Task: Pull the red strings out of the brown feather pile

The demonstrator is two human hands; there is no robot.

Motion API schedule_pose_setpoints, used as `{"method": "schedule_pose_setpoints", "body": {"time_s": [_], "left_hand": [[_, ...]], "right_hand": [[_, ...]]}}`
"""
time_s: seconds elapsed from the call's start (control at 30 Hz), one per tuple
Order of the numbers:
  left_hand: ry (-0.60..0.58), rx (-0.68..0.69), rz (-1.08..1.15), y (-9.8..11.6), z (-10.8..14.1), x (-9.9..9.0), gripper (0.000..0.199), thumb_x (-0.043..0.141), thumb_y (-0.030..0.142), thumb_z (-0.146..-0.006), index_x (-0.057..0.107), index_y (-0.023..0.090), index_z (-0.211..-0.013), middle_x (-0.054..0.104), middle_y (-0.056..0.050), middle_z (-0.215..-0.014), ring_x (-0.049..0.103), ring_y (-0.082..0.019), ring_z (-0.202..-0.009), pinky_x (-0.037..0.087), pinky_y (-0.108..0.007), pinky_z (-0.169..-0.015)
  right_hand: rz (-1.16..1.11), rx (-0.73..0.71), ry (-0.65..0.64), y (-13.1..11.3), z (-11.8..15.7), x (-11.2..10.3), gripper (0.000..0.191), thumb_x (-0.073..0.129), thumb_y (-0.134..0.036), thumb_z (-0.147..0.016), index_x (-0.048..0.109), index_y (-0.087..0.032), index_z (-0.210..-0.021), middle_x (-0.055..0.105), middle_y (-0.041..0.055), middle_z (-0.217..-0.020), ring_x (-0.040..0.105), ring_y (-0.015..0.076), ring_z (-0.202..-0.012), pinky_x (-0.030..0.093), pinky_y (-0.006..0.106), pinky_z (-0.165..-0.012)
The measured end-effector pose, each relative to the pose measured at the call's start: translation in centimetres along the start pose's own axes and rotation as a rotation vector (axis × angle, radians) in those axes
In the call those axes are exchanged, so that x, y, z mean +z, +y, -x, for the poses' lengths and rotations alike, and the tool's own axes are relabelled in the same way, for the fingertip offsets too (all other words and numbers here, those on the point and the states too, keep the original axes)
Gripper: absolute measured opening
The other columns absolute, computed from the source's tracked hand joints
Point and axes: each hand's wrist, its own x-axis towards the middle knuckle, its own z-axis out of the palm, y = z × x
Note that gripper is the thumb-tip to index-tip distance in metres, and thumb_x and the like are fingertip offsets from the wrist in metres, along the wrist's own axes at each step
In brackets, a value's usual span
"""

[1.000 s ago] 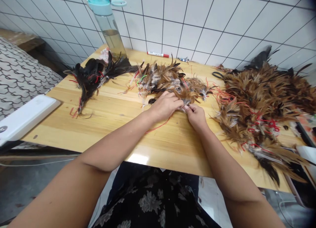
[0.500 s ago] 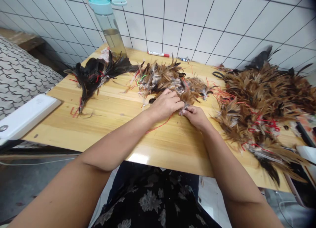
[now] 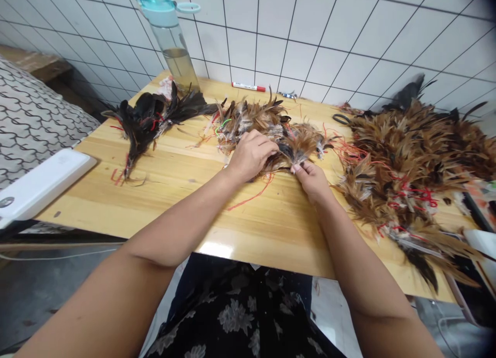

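My right hand point(image 3: 311, 178) pinches the pale quill ends of a small fan of brown feathers point(image 3: 303, 147) between thumb and fingers. To its left, my left hand point(image 3: 253, 154) reaches into the near side of the middle feather pile point(image 3: 253, 116). Its fingers are curled down and partly hidden, and what they grip, if anything, I cannot make out. A red thread point(image 3: 251, 197) trails over the wooden table point(image 3: 186, 208) from beneath the left hand. Green and red strings show at the left side of the middle pile.
Black feathers point(image 3: 141, 118) lie at left, and a large heap of brown feathers point(image 3: 406, 146) covers the right. A water bottle point(image 3: 176, 53), a red-capped marker point(image 3: 248, 86) and a black ring point(image 3: 341, 119) are farther back. A white device point(image 3: 42, 182) sits at the left edge.
My hands have drawn apart. The left moved left and up onto the pile; the right shifted slightly right and up with the feathers, which now fan out in plain view.
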Motion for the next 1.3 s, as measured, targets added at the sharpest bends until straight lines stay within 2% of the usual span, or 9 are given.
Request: {"method": "schedule_pose_setpoints", "body": {"time_s": [0.17,0.33,0.43,0.63,0.77,1.03,1.3], "left_hand": [[-0.028,0.057,-0.082,-0.2,0.3,0.4,0.025,0.044,0.028,-0.094,0.068,0.023,-0.097,0.063,-0.005,-0.094,0.047,-0.022,-0.096,0.036,-0.038,-0.083],[-0.006,-0.035,-0.074,0.0,0.2,-0.1,0.029,0.049,0.018,-0.088,0.064,0.022,-0.113,0.06,-0.008,-0.103,0.044,-0.024,-0.098,0.038,-0.039,-0.087],[0.008,-0.031,-0.017,0.2,0.0,-0.5,0.026,0.052,0.018,-0.086,0.066,0.02,-0.107,0.058,-0.009,-0.099,0.044,-0.024,-0.097,0.039,-0.041,-0.087],[-0.142,0.114,0.027,0.3,0.4,0.5,0.019,0.057,0.021,-0.083,0.071,0.023,-0.096,0.058,-0.008,-0.097,0.042,-0.023,-0.096,0.038,-0.039,-0.084],[-0.138,0.112,0.023,0.4,0.5,0.9,0.02,0.052,0.024,-0.088,0.071,0.02,-0.083,0.059,-0.007,-0.092,0.043,-0.022,-0.095,0.036,-0.038,-0.084],[-0.108,0.164,0.03,1.3,0.0,-0.2,0.024,0.046,0.028,-0.093,0.067,0.018,-0.086,0.063,-0.007,-0.09,0.046,-0.021,-0.094,0.035,-0.038,-0.084],[-0.067,0.218,-0.063,1.1,0.1,0.0,0.024,0.046,0.029,-0.094,0.064,0.018,-0.083,0.062,-0.007,-0.091,0.045,-0.022,-0.095,0.033,-0.039,-0.081]], "right_hand": [[-0.099,0.061,0.105,0.3,0.0,0.2,0.029,0.057,-0.048,-0.075,0.055,-0.02,-0.07,0.051,-0.0025,-0.062,0.046,0.0133,-0.063,0.037,0.026,-0.061],[-0.126,0.06,0.14,0.2,0.1,0.5,0.028,0.058,-0.046,-0.076,0.056,-0.019,-0.069,0.052,-0.0026,-0.062,0.046,0.0131,-0.062,0.037,0.026,-0.061],[-0.128,0.061,0.154,0.0,0.2,0.5,0.025,0.056,-0.043,-0.077,0.057,-0.019,-0.07,0.052,-0.0025,-0.062,0.047,0.0135,-0.063,0.038,0.027,-0.063],[-0.11,0.042,0.158,0.2,0.1,0.5,0.022,0.054,-0.039,-0.077,0.057,-0.018,-0.07,0.055,-0.002,-0.067,0.048,0.013,-0.065,0.038,0.028,-0.069],[-0.015,0.015,0.135,0.4,0.1,0.7,0.023,0.051,-0.038,-0.079,0.058,-0.018,-0.07,0.054,-0.0011,-0.066,0.049,0.0142,-0.064,0.038,0.028,-0.067],[0.373,-0.114,0.081,0.1,0.2,0.9,0.022,0.05,-0.03,-0.081,0.057,-0.019,-0.063,0.057,0.0034,-0.068,0.053,0.0182,-0.069,0.04,0.031,-0.069],[0.404,-0.132,0.046,0.4,0.1,1.0,0.021,0.054,-0.028,-0.08,0.058,-0.02,-0.06,0.057,0.0037,-0.069,0.053,0.018,-0.069,0.041,0.031,-0.07]]}}
